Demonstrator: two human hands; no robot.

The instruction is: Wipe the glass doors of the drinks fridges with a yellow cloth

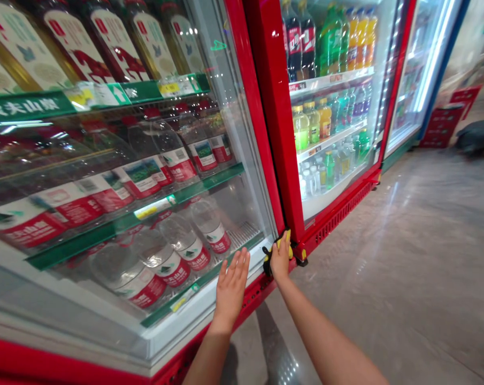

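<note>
My right hand (281,259) grips a yellow-and-black item (268,263), perhaps a cloth; its exact kind is unclear. It is pressed at the lower right corner of a red-framed glass fridge door (259,107). My left hand (231,286) lies flat with fingers stretched out, at or just before the door's pale bottom frame (193,315); whether it touches cannot be told. Behind the glass, large clear water bottles (196,254) with red-and-white labels stand on the bottom shelf, nearest my left hand.
More large bottles (143,179) and juice bottles (109,40) fill the upper shelves. To the right stands a second red fridge (293,187) with soft drinks (332,40). Glossy grey floor (406,256) runs alongside, with red boxes (442,125) farther off.
</note>
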